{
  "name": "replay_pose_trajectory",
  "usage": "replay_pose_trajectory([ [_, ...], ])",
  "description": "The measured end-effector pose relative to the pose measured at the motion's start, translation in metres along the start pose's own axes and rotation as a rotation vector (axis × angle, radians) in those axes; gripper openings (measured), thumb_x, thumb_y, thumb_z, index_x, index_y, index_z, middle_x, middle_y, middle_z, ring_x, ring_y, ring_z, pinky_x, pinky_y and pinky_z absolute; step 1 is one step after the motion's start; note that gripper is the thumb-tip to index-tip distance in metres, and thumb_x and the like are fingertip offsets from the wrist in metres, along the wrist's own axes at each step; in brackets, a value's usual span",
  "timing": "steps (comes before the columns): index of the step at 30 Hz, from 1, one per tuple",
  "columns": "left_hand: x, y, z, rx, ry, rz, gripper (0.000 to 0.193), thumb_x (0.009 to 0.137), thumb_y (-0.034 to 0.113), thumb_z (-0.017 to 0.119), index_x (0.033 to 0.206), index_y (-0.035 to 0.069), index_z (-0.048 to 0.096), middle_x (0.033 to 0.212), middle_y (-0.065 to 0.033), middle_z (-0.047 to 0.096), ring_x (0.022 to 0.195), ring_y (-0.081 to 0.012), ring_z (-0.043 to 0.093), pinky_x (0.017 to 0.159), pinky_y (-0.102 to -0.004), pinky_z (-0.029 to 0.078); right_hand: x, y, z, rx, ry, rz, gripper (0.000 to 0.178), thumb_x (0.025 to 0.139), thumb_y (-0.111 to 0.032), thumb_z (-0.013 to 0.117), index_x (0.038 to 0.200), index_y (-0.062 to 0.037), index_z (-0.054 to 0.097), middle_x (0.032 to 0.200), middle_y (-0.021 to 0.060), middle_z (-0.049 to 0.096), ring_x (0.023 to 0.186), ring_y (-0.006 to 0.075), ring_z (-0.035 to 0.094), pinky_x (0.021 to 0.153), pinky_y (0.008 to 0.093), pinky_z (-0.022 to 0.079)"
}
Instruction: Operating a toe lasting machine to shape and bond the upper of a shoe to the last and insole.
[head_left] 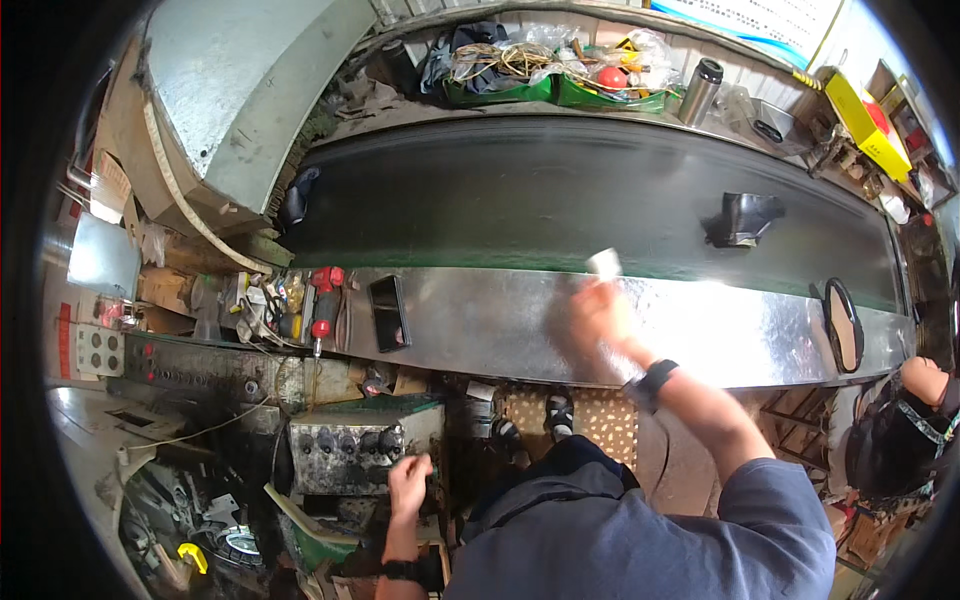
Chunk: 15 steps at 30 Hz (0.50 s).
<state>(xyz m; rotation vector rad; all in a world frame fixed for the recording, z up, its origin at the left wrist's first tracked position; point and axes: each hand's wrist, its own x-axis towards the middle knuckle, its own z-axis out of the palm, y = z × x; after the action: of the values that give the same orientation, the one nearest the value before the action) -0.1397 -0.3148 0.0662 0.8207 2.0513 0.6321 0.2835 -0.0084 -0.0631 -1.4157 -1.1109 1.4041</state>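
1. Two bare hands at work: right hand (pixel 600 318) blurred, stretched out over the shiny sheet-metal bench (pixel 700 325); left hand (pixel 408 482) low, near the body.
2. Right grip pinched around a small pale, blurred object (pixel 604 263), lifted at the fingertips just where bench edge meets the long black conveyor belt (pixel 540 190).
3. Black wristband (pixel 655 380) worn just behind that grip.
4. Left grip curled against the grimy grey control box with round knobs (pixel 345 445); clenched or slack, cannot tell.
5. Lying flat on the bench, well to the left of the right grip: dark rectangular phone (pixel 388 312), then a red-handled tool (pixel 322 300) beyond it.
6. Riding on the belt, beyond and to the right of the right grip: black folded plastic piece (pixel 745 218).
7. Further right along the bench: black oval ring (pixel 843 322).
8. Across the belt from the grip: green trays of clutter (pixel 550 75) and a steel flask (pixel 702 90).
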Motion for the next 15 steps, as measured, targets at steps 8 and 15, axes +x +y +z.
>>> replay_pose_trajectory([
  [8, 0.136, 0.189, 0.033, 0.092, -0.025, 0.37, 0.056, 0.099, 0.047, 0.064, 0.075, -0.003, 0.071, 0.071, -0.0119, 0.072, 0.068, -0.0171, 0.069, 0.065, -0.0349, 0.05, -0.099, -0.049, 0.078, -1.434, -0.609, -0.869, 0.071, 0.078, -0.035, 0.072, 0.142, -0.0057, 0.059, 0.169, 0.0107, 0.024, 0.156, 0.0286, 0.021, 0.125, 0.0583, 0.014],
  [15, 0.333, 0.248, -0.018, 0.143, 0.214, 0.501, 0.047, 0.095, 0.047, 0.066, 0.106, 0.002, 0.075, 0.097, -0.0176, 0.077, 0.095, -0.0296, 0.074, 0.083, -0.0396, 0.055, -0.132, -0.051, -0.005, -1.171, -0.463, -0.589, 0.069, 0.081, -0.038, 0.08, 0.138, -0.006, 0.059, 0.156, 0.0153, 0.042, 0.148, 0.032, 0.035, 0.121, 0.0542, 0.024],
])
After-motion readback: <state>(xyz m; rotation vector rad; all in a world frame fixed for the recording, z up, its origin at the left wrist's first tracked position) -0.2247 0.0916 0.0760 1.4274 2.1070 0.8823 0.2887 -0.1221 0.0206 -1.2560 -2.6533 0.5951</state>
